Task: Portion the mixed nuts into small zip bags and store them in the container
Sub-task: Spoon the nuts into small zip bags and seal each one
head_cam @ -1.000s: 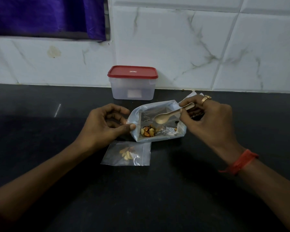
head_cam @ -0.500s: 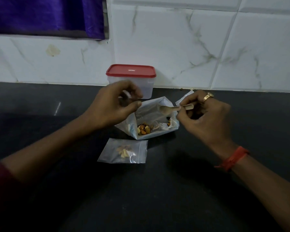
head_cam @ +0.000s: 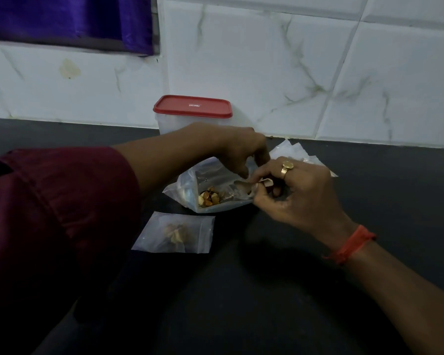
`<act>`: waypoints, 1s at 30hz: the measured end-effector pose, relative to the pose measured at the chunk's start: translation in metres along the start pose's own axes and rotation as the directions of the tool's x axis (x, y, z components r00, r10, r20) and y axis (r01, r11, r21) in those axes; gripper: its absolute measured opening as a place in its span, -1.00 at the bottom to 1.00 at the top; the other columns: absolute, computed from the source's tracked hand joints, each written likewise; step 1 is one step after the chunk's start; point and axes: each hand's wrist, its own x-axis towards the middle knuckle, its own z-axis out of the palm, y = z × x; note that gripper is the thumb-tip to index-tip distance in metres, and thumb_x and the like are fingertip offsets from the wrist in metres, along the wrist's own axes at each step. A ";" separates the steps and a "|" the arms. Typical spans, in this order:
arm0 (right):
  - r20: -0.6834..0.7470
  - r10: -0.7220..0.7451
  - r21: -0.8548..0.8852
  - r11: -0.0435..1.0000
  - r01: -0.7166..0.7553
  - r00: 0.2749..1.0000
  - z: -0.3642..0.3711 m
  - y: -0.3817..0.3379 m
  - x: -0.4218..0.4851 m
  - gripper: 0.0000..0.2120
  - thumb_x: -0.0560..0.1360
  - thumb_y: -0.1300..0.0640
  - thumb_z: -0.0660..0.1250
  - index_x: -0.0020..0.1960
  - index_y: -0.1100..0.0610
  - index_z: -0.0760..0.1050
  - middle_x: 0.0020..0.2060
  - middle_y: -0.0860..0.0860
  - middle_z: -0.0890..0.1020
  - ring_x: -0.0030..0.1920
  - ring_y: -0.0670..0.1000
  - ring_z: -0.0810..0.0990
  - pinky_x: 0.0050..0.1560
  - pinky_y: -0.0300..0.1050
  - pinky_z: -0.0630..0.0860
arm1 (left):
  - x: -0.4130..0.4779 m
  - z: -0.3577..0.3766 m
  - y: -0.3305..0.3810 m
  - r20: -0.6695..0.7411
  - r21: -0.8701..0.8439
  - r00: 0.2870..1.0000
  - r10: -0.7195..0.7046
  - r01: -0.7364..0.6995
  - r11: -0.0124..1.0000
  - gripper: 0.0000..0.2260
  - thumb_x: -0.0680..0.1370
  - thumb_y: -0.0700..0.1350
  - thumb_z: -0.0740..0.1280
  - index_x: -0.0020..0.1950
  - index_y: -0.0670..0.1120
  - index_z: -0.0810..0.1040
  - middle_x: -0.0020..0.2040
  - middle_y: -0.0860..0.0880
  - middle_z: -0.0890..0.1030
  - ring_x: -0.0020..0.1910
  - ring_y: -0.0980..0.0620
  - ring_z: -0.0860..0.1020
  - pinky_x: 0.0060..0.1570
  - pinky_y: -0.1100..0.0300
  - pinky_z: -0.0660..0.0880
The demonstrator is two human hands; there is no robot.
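A large clear bag (head_cam: pixel 187 185) lies open on the black counter with mixed nuts (head_cam: pixel 210 197) heaped inside. My right hand (head_cam: pixel 297 196) grips a small spoon (head_cam: pixel 239 187) whose bowl is inside the bag's mouth. My left hand (head_cam: pixel 239 149) reaches across the bag with its fingers curled down at the far rim, beside a pile of empty small zip bags (head_cam: pixel 291 149). What those fingers hold is hidden. A small zip bag (head_cam: pixel 192 234) with a few nuts lies flat in front. The container (head_cam: pixel 192 108) with a red lid stands shut at the wall.
The black counter (head_cam: pixel 267 290) runs up to a white tiled wall (head_cam: pixel 267 60). A purple curtain (head_cam: pixel 62 16) hangs at the top left. My dark red sleeve (head_cam: pixel 57 213) fills the left foreground.
My left hand has swung right, across the large bag toward the empty zip bags. The right hand with the spoon has stayed at the bag's mouth. The view has moved closer.
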 end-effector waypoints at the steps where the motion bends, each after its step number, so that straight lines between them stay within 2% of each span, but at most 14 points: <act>1: 0.013 -0.006 -0.010 1.000 0.006 1.000 0.001 0.001 0.000 -0.91 0.41 0.22 0.42 -0.12 0.16 0.68 -0.29 0.00 0.66 -0.36 -0.07 0.56 -0.29 -0.16 0.55 | 0.000 0.000 0.000 0.000 -0.018 1.000 0.004 -0.004 1.000 -0.65 0.51 -0.07 0.48 0.28 0.01 0.58 0.19 0.03 0.62 0.21 0.02 0.56 0.27 -0.02 0.49; 5: 0.035 -0.048 -0.024 0.998 0.049 0.998 0.003 0.001 -0.001 -0.88 0.44 0.22 0.42 -0.07 0.13 0.71 -0.26 -0.01 0.66 -0.34 -0.14 0.53 -0.28 -0.17 0.56 | 0.001 0.006 -0.002 -0.073 -0.038 0.997 0.008 -0.011 0.999 -0.70 0.48 0.01 0.48 0.15 -0.08 0.60 0.07 0.03 0.65 0.09 0.02 0.60 0.13 0.03 0.55; 7: 0.023 -0.072 -0.032 0.997 0.072 0.997 0.002 0.000 0.000 -0.88 0.44 0.23 0.42 -0.07 0.13 0.72 -0.26 -0.01 0.66 -0.36 -0.11 0.53 -0.29 -0.15 0.56 | 0.000 0.008 -0.004 -0.134 -0.022 0.991 0.000 -0.003 1.000 -0.80 0.49 -0.03 0.46 0.00 -0.08 0.51 -0.07 0.08 0.58 -0.03 0.02 0.57 -0.04 0.10 0.52; 10: 0.034 -0.099 -0.024 0.995 0.099 0.995 0.003 -0.001 0.001 -0.87 0.43 0.24 0.42 -0.07 0.12 0.72 -0.23 -0.02 0.66 -0.33 -0.14 0.52 -0.28 -0.18 0.56 | -0.007 0.009 -0.008 -0.222 -0.024 0.975 -0.027 0.022 0.999 -0.83 0.48 -0.11 0.45 -0.02 -0.06 0.49 -0.14 0.03 0.53 -0.16 0.02 0.50 -0.16 0.09 0.47; 14: 0.091 -0.125 -0.005 0.992 0.126 0.988 0.005 -0.003 -0.001 -0.85 0.42 0.24 0.40 -0.08 0.12 0.72 -0.22 -0.01 0.66 -0.27 -0.11 0.59 -0.27 -0.11 0.59 | -0.018 0.009 -0.012 -0.274 -0.145 0.961 -0.044 0.004 0.989 -0.82 0.46 -0.18 0.46 -0.01 -0.04 0.52 -0.09 0.05 0.58 -0.13 0.05 0.56 -0.10 0.12 0.53; 17: 0.111 -0.148 -0.045 0.987 0.154 0.983 0.005 -0.003 0.000 -0.86 0.40 0.26 0.38 -0.12 0.13 0.70 -0.25 0.00 0.63 -0.29 -0.05 0.58 -0.31 -0.06 0.58 | -0.025 0.001 -0.015 -0.220 -0.241 0.972 -0.085 0.030 0.970 -0.75 0.47 -0.21 0.47 0.12 -0.05 0.61 0.07 0.03 0.65 0.01 0.08 0.60 0.03 0.16 0.56; 21: 0.077 -0.145 -0.090 0.984 0.152 0.986 0.005 -0.004 0.001 -0.86 0.38 0.28 0.36 -0.16 0.15 0.69 -0.30 0.01 0.61 -0.33 -0.02 0.56 -0.32 -0.06 0.57 | -0.034 -0.014 -0.019 -0.137 -0.261 0.984 -0.115 0.076 0.962 -0.76 0.46 -0.22 0.45 0.12 -0.05 0.65 0.04 0.01 0.67 -0.05 0.11 0.61 -0.09 0.31 0.52; 25: 0.049 -0.197 -0.081 0.976 0.201 0.979 0.005 -0.006 0.002 -0.87 0.41 0.29 0.36 -0.16 0.19 0.69 -0.29 0.04 0.63 -0.32 0.01 0.59 -0.32 -0.04 0.57 | -0.035 -0.019 -0.018 -0.175 -0.242 0.977 -0.124 0.080 0.967 -0.83 0.47 -0.19 0.46 0.04 -0.07 0.62 -0.05 0.00 0.66 -0.11 0.06 0.61 -0.09 0.10 0.59; 30: -0.027 -0.241 -0.094 0.967 0.237 0.970 0.005 -0.011 0.002 -0.87 0.43 0.31 0.41 -0.09 0.20 0.72 -0.25 0.07 0.68 -0.29 0.04 0.65 -0.32 -0.03 0.59 | -0.034 -0.021 -0.016 -0.191 -0.183 0.974 -0.122 0.086 0.979 -0.78 0.51 -0.15 0.43 0.15 -0.08 0.59 0.06 -0.04 0.64 -0.01 -0.02 0.60 0.01 0.02 0.57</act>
